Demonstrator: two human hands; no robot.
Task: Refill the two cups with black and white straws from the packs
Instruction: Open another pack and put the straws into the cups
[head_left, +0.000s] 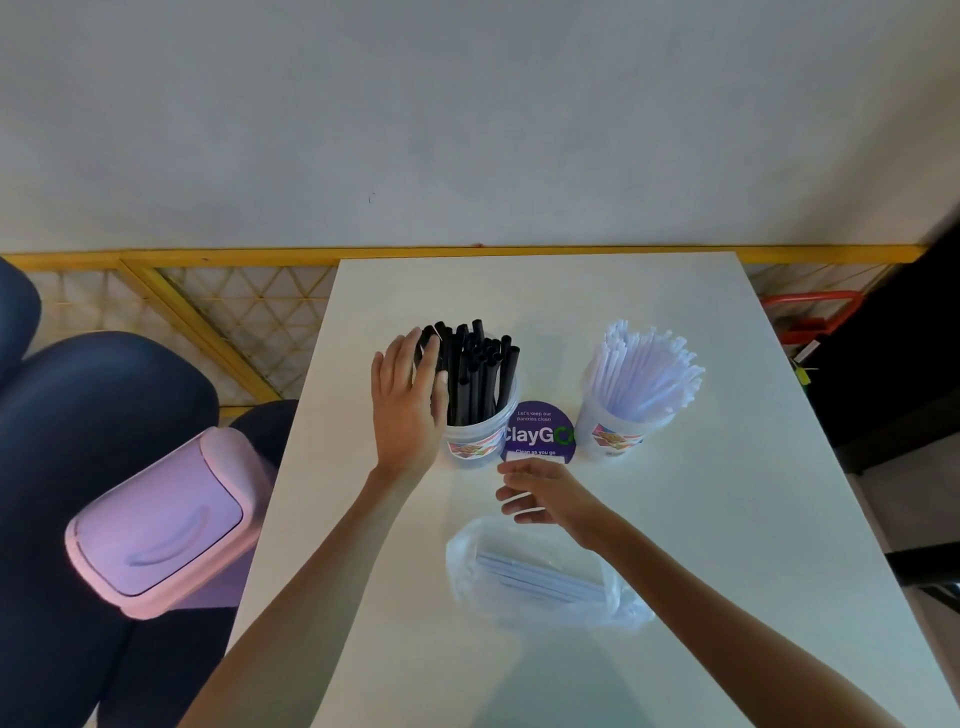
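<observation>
At the white worktop (727, 519) below a pale wall (467, 130), our left grip (408, 400) touches black straws (480, 369) flat-fingered, our right grip (545, 493) slack and empty.

Left hand (410, 400), right hand (545, 493) bare; forearms (322, 561) bare down to frame edge.

A single wide-angle camera on the person's head faces forward and tilts down over a white table (727, 519). It sits close. Both bare forearms enter from the bottom edge, and the left hand (408, 405) and right hand (543, 496) lie near mid-frame. Beyond the fingertips (415, 353), the table's far edge and a pale wall (467, 130) fill the upper part of the view. Out to the left of the left fingers, the wide lens takes in a pink bin (161, 525) beside the table.
</observation>
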